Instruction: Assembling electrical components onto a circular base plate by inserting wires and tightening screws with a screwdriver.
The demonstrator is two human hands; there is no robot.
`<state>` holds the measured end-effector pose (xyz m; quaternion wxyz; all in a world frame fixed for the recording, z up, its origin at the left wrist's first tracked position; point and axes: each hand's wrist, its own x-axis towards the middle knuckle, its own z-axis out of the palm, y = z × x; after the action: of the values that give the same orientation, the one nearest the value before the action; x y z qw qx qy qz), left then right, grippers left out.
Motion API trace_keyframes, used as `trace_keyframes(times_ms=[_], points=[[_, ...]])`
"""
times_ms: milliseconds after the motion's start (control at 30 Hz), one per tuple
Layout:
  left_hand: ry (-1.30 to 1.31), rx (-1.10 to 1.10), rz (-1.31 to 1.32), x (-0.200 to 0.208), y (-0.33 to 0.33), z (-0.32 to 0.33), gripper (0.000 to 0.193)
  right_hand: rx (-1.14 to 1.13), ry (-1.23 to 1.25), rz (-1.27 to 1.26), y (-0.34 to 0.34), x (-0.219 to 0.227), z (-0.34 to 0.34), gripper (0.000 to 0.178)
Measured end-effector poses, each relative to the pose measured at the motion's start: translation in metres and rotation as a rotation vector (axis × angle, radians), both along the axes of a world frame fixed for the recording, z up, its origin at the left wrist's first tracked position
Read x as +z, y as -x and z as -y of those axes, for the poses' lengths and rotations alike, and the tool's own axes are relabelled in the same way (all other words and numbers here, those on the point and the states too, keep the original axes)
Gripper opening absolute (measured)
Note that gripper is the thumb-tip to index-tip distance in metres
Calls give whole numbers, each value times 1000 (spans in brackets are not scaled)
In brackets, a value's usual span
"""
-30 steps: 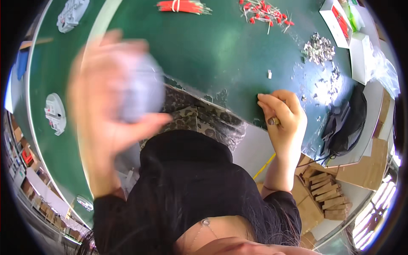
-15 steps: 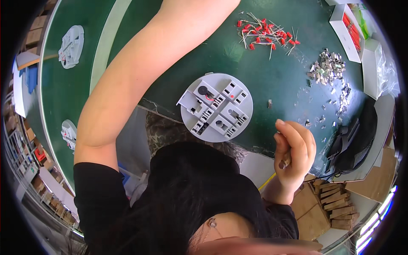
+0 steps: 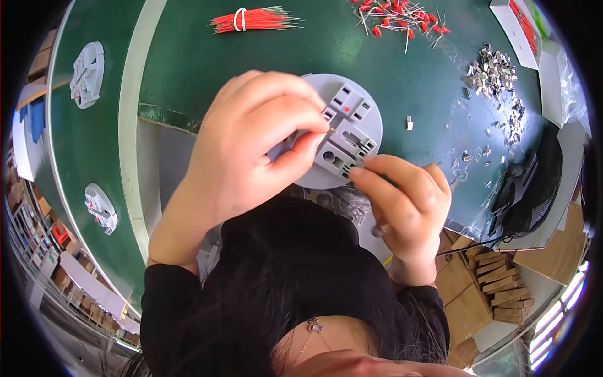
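A round grey plastic base (image 3: 372, 107) with raised blocks, slots and holes sits on the green bench in front of me. My left hand (image 3: 257, 135) covers its left part, thumb and forefinger pinched over its middle. Something tiny seems to show at those fingertips, but I cannot make out what it is. At the base's lower right edge, my right hand (image 3: 408, 201) has its thumb and forefinger pressed together near the slots. A small dark rounded end (image 3: 379, 230) sticks out below its curled fingers; its kind does not show.
A bundle of red wires (image 3: 257, 20) in a white tie lies at the back, beside loose red components with long leads (image 3: 402, 17). Small metal clips (image 3: 493, 75) are heaped right, one clip (image 3: 409, 123) apart. A black mesh pouch (image 3: 534, 195) lies right; other grey bases (image 3: 86, 75) stand left.
My left hand has come back from the far side onto the base. My right hand has moved left to the base's edge. The wire bundle now shows.
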<state>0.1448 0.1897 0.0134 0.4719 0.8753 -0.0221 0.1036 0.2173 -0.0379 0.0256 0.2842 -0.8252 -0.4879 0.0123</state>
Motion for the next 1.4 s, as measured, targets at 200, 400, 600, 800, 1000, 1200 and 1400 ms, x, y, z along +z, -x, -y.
trace_keyframes(times_ms=[200, 400, 600, 800, 1000, 1200, 1400], points=[[-11, 191, 57, -13, 11, 19, 19, 4, 24, 126, -12, -2, -6, 36], [-130, 100, 79, -11, -8, 19, 21, -90, -134, -26, -3, -5, 0, 31], [-161, 76, 58, -11, -16, 13, 22, -174, -140, -72, -4, -7, 1, 28], [-267, 74, 84, -9, -23, 13, 23, -135, -108, -97, -15, 1, -2, 28], [-385, 68, 86, -4, -29, 15, 25, -165, -119, -60, -27, -7, -13, 27], [-355, 71, 98, -8, -34, 12, 27, -119, 50, 35, -42, -1, -15, 29], [-326, 63, 107, -12, -38, 8, 27, -101, 55, 113, -48, -5, -20, 27]])
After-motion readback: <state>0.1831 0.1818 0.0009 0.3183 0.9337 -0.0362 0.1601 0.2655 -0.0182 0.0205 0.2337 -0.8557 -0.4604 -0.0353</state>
